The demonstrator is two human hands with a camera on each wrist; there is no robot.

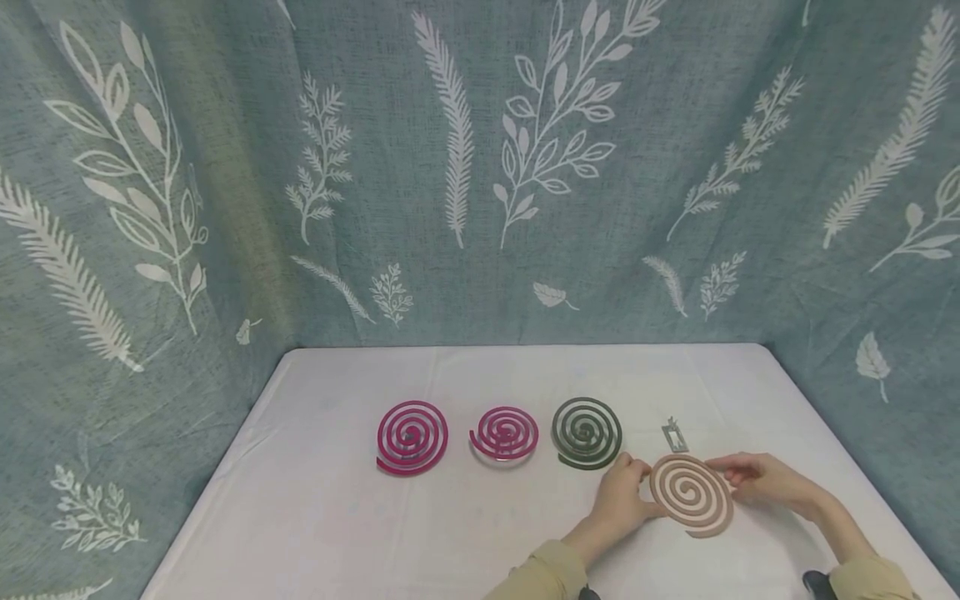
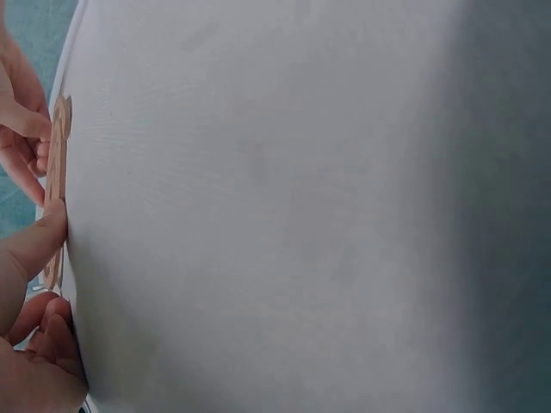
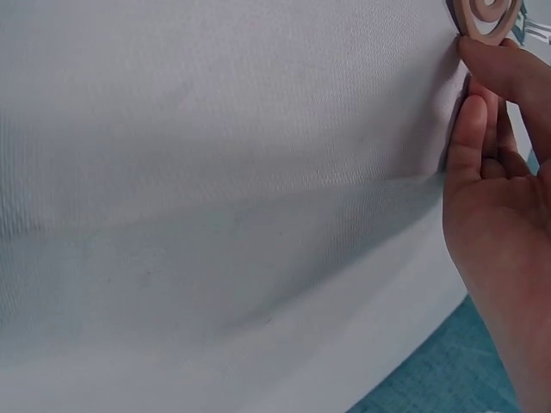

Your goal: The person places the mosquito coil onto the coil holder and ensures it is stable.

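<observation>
A tan mosquito coil (image 1: 686, 490) is held tilted above the right side of the table. My left hand (image 1: 621, 496) pinches its left edge, thumb toward the near side. At the coil's upper right edge, my right hand (image 1: 768, 482) grips the rim between thumb and fingers. The left wrist view shows the coil (image 2: 57, 163) nearly edge-on, and only part of the coil (image 3: 466, 19) enters the right wrist view. Just beyond it lies a small metal coil stand (image 1: 672, 426) with a rectangular cutout.
Left of the hands, a dark green coil (image 1: 585, 431) and two magenta coils, the middle one (image 1: 505, 433) and the leftmost one (image 1: 411, 436), stand in a row. A white cloth covers the table (image 1: 337, 533). Patterned teal curtains (image 1: 480, 292) enclose the back and sides.
</observation>
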